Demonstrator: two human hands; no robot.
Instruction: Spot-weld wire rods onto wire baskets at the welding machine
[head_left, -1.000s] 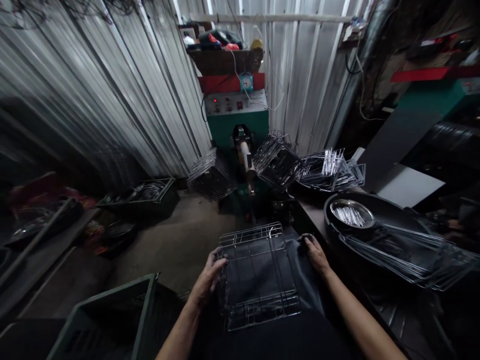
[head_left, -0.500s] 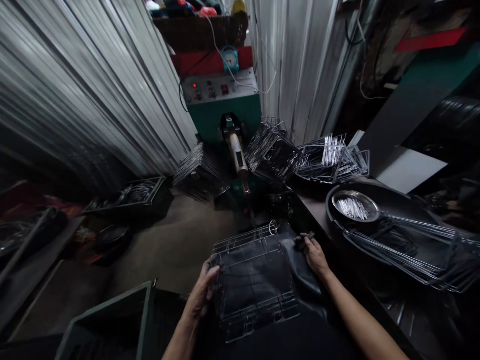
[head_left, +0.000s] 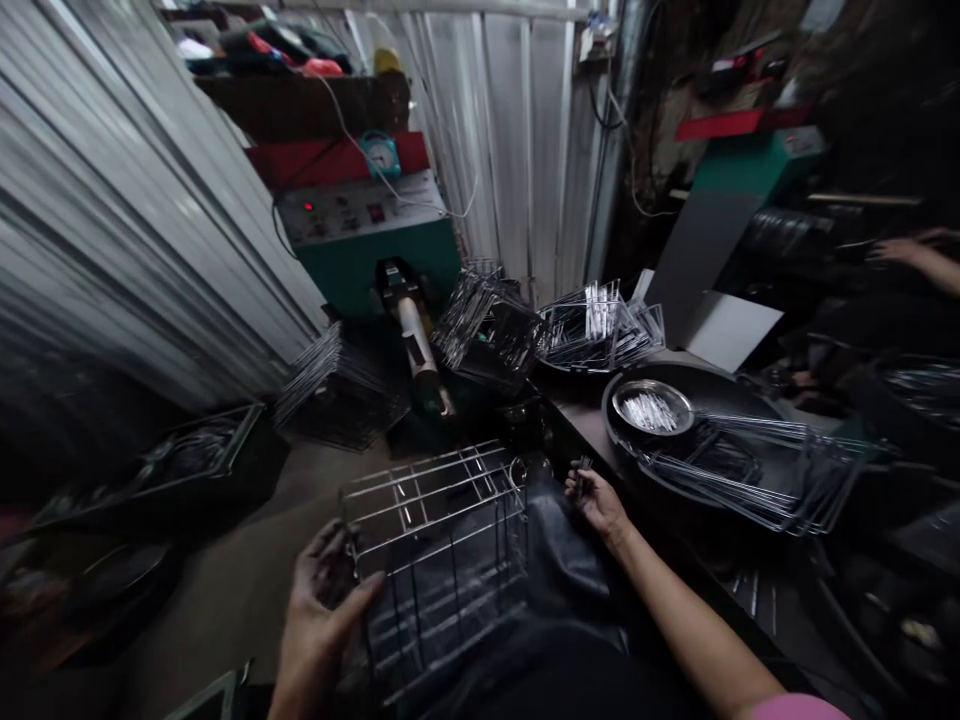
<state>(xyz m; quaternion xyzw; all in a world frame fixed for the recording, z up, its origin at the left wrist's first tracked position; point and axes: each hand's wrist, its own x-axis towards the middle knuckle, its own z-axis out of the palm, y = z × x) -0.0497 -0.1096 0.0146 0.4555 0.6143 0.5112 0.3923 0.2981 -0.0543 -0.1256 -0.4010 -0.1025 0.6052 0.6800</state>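
The wire basket (head_left: 451,510) is in front of the person, tilted over the dark apron (head_left: 566,550) that covers the lap, with its barred upper side facing up and a small wire ring (head_left: 513,474) at its right corner. The left hand (head_left: 319,600) holds the basket by its left end, thumb on the near side and fingers curled about the edge wires. The right hand (head_left: 602,508) is apart from the basket, beyond its right side, its fingertips drawn narrow on a few short thin pieces (head_left: 583,467); how many cannot be told. The step in hand looks like positioning the basket with the small pieces held ready; bringing the two together would call for a steady left grip and a careful, narrow right pinch. Just ahead stands a green machine (head_left: 382,245) with a red light lit on its panel and a pale arm (head_left: 414,335) reaching down toward the basket. A pile of wire frames (head_left: 322,395) hangs to the left of that arm, and another pile (head_left: 487,330) is to its right. Farther right, a round metal dish (head_left: 616,400) of short bright strips (head_left: 649,411) sits in a wide black pan (head_left: 611,440), beside long bent wires (head_left: 750,492). At the far right edge, a co-worker's hand (head_left: 904,250) shows, blurred.
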